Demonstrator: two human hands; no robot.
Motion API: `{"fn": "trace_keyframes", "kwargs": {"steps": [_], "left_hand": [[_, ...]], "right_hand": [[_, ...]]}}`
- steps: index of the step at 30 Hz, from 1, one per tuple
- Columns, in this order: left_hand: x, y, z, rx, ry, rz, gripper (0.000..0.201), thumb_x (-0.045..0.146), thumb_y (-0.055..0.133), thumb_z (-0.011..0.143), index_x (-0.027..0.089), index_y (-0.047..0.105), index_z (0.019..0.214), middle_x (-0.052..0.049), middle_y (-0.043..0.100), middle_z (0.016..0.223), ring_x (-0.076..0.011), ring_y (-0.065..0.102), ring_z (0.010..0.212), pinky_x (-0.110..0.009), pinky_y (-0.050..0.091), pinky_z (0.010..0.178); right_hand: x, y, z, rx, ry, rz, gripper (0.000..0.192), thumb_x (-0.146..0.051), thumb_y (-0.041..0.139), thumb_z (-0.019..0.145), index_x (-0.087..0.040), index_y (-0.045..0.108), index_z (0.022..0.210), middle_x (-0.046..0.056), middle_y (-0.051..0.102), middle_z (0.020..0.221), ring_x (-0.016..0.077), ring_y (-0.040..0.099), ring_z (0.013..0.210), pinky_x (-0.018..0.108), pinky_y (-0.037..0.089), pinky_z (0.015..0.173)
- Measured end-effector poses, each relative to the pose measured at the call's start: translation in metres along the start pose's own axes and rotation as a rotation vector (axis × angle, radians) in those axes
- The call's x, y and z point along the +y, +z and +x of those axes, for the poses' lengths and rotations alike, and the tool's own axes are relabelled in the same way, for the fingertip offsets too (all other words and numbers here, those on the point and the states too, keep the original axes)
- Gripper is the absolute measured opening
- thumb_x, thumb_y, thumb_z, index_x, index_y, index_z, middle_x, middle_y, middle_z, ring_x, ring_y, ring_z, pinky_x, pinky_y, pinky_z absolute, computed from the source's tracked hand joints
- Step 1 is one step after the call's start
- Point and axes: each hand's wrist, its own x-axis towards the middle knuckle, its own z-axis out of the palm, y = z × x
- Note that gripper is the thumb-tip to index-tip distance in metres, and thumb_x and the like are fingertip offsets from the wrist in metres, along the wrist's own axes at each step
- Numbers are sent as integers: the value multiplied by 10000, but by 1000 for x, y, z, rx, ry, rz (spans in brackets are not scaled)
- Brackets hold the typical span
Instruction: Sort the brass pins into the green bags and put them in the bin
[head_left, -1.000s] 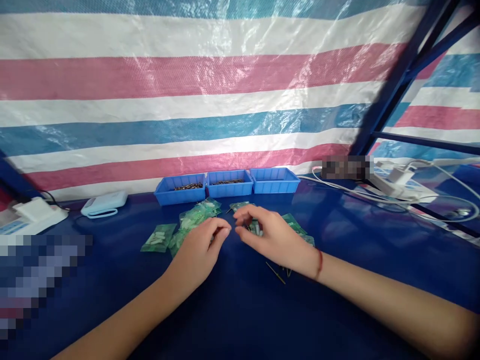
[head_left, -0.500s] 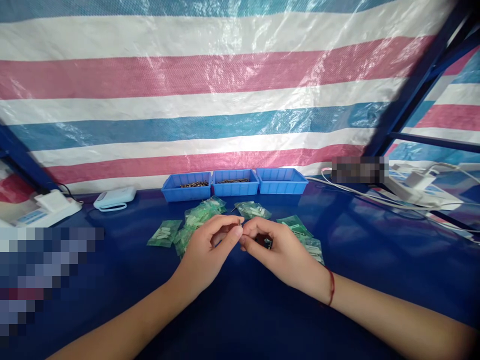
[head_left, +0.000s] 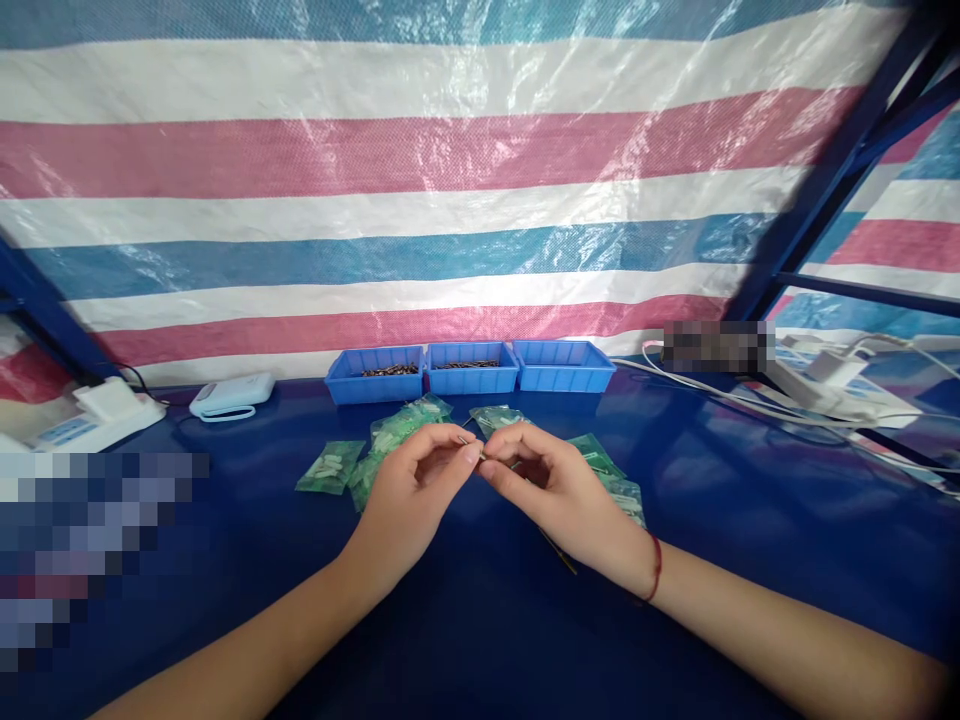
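My left hand [head_left: 409, 490] is closed in a pinch, thumb against forefinger, on a small thin metal piece [head_left: 481, 455] that looks like a screw. Facing it, my right hand [head_left: 559, 490] is also pinched, with its thumb and forefinger at the other end of the same piece. Most of the piece is hidden by the fingertips. A long thin brassy screw or rod [head_left: 559, 551] sticks out below my right palm; its upper end is out of sight. Green plastic bags [head_left: 409, 425] with pale pieces inside lie just beyond both hands.
Three blue bins stand at the back: the left bin [head_left: 375, 390] and middle bin [head_left: 472, 379] hold small metal parts, the right bin [head_left: 564, 377] shows none. A light blue device [head_left: 232, 396] and power strip [head_left: 101, 418] lie left; white cables [head_left: 720, 395] run right.
Both hands stay close together, with the fingertips shifted slightly and the small piece tilted differently. The long thin screw or rod now shows below my right hand.
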Motion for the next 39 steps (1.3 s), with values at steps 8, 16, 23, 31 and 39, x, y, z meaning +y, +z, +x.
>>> {"fn": "trace_keyframes", "kwargs": {"steps": [8, 16, 23, 31, 39], "left_hand": [[-11, -25, 13, -68, 300, 797, 324, 318, 523, 894, 220, 564, 1200, -89, 619, 1245, -271, 529, 1189, -472, 395, 1004], [-30, -55, 24, -271, 74, 1143, 731, 651, 449, 840, 225, 380, 1430, -203, 398, 1444, -411, 418, 1276, -543, 394, 954], [-27, -68, 36, -296, 131, 954, 542, 418, 584, 813, 227, 533, 1317, -126, 589, 1158, -337, 564, 1038, -474, 424, 915], [-29, -104, 62, -163, -48, 506, 364, 306, 564, 773, 212, 638, 1117, -34, 681, 1061, -260, 618, 965, -364, 450, 888], [-34, -136, 71, 84, -228, 131, 249, 274, 566, 785, 158, 612, 1000, 0, 646, 734, -166, 627, 645, -251, 501, 570]], "right_hand": [[-3, -33, 65, 306, -250, -488, 95, -262, 523, 871, -194, 584, 847, 29, 637, 819, 144, 548, 682, 274, 436, 635], [23, -34, 120, 93, -256, -881, 226, -165, 517, 817, -135, 603, 1024, 82, 686, 848, 199, 607, 716, 311, 425, 669], [34, -6, 91, -274, -349, -968, 176, -182, 553, 805, -157, 687, 917, 97, 702, 895, 251, 585, 913, 351, 410, 802], [30, 13, 97, -269, -354, -983, 256, -198, 531, 820, -126, 620, 1050, 126, 648, 1019, 252, 568, 943, 354, 417, 846], [29, 31, 116, -435, -351, -1051, 509, -472, 571, 862, -170, 550, 1271, 114, 692, 983, 261, 622, 897, 321, 444, 734]]}}
